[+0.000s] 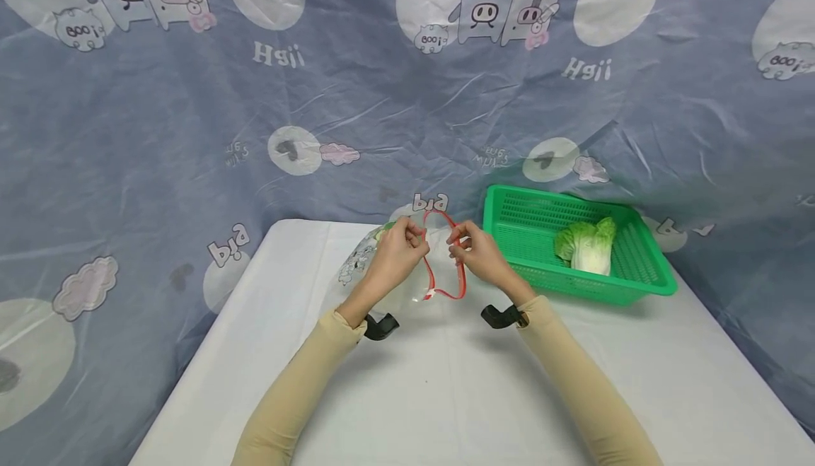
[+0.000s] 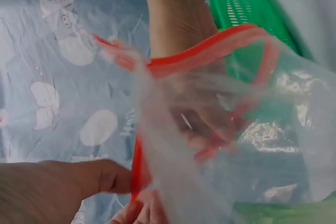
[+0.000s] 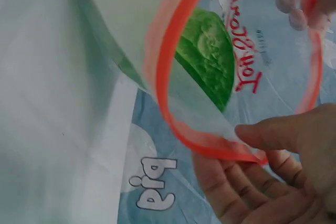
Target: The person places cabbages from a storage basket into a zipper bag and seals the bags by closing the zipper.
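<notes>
Both hands hold up a clear plastic zip bag by its red zip edge, its mouth spread into a wide loop. My left hand pinches the left side of that edge between thumb and fingers. Opposite it, my right hand pinches the right side, thumb inside the loop and fingers outside. Through the mouth, the right wrist view shows a green leafy patch beside red lettering on the bag. The bag's body trails away to the left behind my left hand.
A green plastic basket stands on the white table at the right, close beyond my right hand. In it lies a napa cabbage. A patterned blue-grey curtain hangs along the table's back and sides.
</notes>
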The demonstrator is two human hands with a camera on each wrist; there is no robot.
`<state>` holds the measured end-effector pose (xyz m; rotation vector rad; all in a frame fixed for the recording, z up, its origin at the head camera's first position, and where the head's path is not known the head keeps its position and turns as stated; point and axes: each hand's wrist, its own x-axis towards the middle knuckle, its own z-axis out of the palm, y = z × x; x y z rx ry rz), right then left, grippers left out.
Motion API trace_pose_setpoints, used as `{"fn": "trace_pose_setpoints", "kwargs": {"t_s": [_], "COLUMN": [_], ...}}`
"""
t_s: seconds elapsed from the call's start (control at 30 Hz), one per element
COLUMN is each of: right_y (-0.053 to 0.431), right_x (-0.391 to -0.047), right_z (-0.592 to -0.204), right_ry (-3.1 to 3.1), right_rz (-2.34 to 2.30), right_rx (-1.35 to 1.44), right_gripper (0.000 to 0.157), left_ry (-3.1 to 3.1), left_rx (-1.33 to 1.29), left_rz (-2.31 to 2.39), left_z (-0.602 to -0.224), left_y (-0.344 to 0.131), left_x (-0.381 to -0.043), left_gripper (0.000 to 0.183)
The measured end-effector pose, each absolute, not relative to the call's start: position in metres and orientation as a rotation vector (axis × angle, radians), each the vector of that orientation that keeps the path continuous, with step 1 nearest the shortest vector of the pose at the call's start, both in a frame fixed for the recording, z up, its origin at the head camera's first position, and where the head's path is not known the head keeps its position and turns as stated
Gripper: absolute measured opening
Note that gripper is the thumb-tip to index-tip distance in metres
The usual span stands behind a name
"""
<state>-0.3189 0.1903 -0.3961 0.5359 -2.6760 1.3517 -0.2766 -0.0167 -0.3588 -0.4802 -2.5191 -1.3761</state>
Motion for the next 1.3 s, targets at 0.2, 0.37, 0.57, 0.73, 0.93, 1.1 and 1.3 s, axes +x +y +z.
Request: {"fn": "trace_pose_setpoints", "kwargs": {"t_s": [0.2,0.37,0.57,0.73,0.93,1.1,1.3], "right_y": [0.226,0.277,0.340,0.379,0.404,0.420,0.435], "right_x": [-0.316,-0.318,-0.325,-0.332,-0.336,-0.334,-0.330], "right_z": [-0.376,-0.357,-0.353,-0.358,-0.363,-0.370,-0.384], "right_ry": [-2.671,-2.668,-2.830,-3.013,-3.171,-3.298,-3.304], "right_rz": [1.084,0.939,0.852,0.758,0.641,0.664,1.003], "right_rx": [0.255,-0.050,-0.322,-0.466,-0.618,-0.661,-0.663], "right_gripper": [0.027,0.045,0.072,0.091,0.094,0.096,0.092], "left_ry": [-2.418,-2.426,-2.478,-2.495,-2.499,-2.507,-2.520], "left_rx": [-0.520,-0.535,-0.503,-0.522,-0.540,-0.552,-0.569], "left_rz": [-1.477,-1.465,-1.400,-1.402,-1.402,-1.396,-1.408], "left_z": [-0.362,-0.360,-0.358,-0.359,-0.362,-0.363,-0.364], "left_y": [-0.018,-0.017,-0.015,-0.014,-0.011,-0.009,-0.008], "left_x": [-0.278,-0.276,-0.274,-0.275,-0.275,-0.274,-0.273], "left_gripper": [0.010,0.006,0.004,0.004,0.005,0.005,0.006]}}
